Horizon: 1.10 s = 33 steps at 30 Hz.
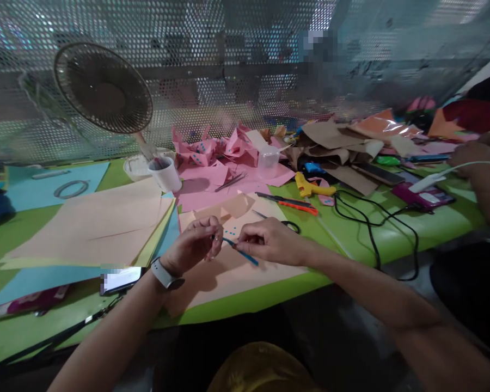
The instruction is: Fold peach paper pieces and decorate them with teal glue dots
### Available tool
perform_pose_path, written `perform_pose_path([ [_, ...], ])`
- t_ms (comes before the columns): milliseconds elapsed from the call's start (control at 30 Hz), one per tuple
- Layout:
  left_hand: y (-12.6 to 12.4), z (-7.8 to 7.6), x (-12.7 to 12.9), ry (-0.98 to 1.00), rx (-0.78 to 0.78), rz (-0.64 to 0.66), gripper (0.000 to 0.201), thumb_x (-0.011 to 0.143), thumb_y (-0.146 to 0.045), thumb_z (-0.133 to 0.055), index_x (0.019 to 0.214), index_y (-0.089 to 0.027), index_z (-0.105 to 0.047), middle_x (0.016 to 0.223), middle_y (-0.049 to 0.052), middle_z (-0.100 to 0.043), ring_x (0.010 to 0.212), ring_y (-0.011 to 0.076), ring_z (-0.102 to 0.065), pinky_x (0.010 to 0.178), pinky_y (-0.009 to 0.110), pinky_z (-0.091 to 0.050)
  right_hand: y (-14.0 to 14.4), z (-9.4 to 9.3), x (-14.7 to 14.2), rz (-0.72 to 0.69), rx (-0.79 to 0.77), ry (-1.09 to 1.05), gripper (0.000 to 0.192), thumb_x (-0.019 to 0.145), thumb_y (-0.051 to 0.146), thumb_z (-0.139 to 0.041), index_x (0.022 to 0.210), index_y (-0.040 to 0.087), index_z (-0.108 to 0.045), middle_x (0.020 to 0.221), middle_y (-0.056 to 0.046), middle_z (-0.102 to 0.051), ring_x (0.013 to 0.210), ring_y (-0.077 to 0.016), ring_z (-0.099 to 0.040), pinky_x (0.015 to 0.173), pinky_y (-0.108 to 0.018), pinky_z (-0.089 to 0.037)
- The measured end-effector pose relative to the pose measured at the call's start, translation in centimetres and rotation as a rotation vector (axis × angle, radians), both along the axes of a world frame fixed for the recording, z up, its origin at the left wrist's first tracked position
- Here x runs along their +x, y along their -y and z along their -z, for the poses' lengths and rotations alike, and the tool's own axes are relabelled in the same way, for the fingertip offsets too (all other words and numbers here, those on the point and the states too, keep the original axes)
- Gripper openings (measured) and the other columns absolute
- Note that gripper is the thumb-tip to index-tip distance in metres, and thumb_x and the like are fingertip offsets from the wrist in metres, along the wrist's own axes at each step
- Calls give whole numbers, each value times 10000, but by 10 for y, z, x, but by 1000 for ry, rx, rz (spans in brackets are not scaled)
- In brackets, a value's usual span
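1. Strip of thin blue material point(248, 258) slants between the two hands, above a flat peach paper sheet point(216, 283) at the near edge of the green table point(253, 305).
2. The right hand point(273, 240) pinches it, thumb and fingers together around its middle; the near right end pokes out free.
3. The left hand point(194, 245) curls at the strip's far left end; whether those fingers clamp it or merely touch it, I cannot tell.
4. A slack pinch could let so narrow a piece twist or drop, and uneven pulling might crease it.
5. Tiny blue dots point(230, 231) lie loose just beyond the hands; a brushing finger could scatter them.
6. Black-handled metal scissors point(297, 226) lie partly behind the right hand, so reaching far-right means clearing them, then the orange-and-black cutter point(296, 204).
7. Farther right, a yellow glue gun point(312, 187) and looping black cable point(369, 223) could snag a sleeve or wrist.
8. Left, large stacked peach sheets point(93, 218) crowd the space; crumpled pink paper point(204, 152) fills the far side.
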<state>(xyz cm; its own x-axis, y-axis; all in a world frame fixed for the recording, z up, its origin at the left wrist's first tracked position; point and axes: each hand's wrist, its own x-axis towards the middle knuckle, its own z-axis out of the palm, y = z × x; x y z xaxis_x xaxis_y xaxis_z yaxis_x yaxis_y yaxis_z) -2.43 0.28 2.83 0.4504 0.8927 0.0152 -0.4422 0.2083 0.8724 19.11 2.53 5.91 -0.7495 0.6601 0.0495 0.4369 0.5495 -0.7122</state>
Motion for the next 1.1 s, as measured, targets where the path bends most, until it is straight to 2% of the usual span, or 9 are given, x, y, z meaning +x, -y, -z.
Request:
perform_pose_path([
  [167,-1,-5,2,53,-25,-51,258,776,-289,-703,647,-153,-526,541,-41,-526,329,39,-426,362,166,-337,-19,-4,-2,37,-256,-73,376,805,482,-704,1005,170,-640,652,51,-517,586,-102,-448,547,-228,-323],
  [300,1,-5,3,39,-50,-20,272,777,-330,-711,648,-156,-546,523,-31,-534,348,63,-459,353,175,-345,-23,-1,-10,-182,-416,-78,297,808,451,-707,793,166,-621,639,53,-493,594,-86,-424,568,-223,-342],
  [400,0,-6,0,42,-100,-69,234,749,-344,-748,734,-158,-607,582,-8,-612,396,83,-536,330,157,-314,-35,-2,-9,-187,-457,-100,302,820,458,-683,767,167,-623,660,44,-512,595,-83,-417,558,-219,-341],
  [500,-4,-10,-6,68,-151,-188,227,710,-306,-777,832,-170,-643,665,5,-662,482,106,-620,320,132,-278,-66,-3,3,-39,-364,-111,308,830,479,-651,818,172,-648,641,46,-513,549,-81,-407,524,-219,-323],
  [600,-8,-15,-13,111,-168,-316,188,707,-246,-749,847,-174,-646,668,1,-650,511,99,-623,349,127,-326,-109,1,19,198,-156,-2,276,861,442,-595,804,174,-626,586,48,-495,513,-94,-422,513,-226,-319],
  [700,-12,-18,-18,141,-178,-435,129,702,-205,-722,792,-171,-636,628,-11,-620,496,72,-578,407,129,-394,-145,7,30,460,238,279,223,872,359,-584,790,163,-653,725,-44,-650,689,-170,-591,601,-260,-378],
  [800,-15,-19,-21,107,-148,-543,87,708,-198,-709,744,-169,-635,584,-24,-586,483,60,-539,440,133,-414,-159,12,33,592,419,571,318,877,420,-601,1009,146,-692,939,-146,-729,901,-284,-667,682,-313,-424],
  [900,-17,-19,-22,-99,-26,-628,81,760,-237,-695,787,-165,-671,596,-15,-597,496,74,-549,456,154,-410,-153,11,29,615,471,624,373,918,429,-545,1133,152,-675,1011,-158,-743,974,-306,-674,719,-330,-442],
  [1100,-21,-12,-29,-748,263,-729,219,793,-313,-715,966,-179,-707,911,74,-687,783,163,-641,608,215,-475,-122,-1,27,400,443,523,268,937,378,-536,986,194,-724,975,-93,-752,904,-243,-662,681,-300,-393],
])
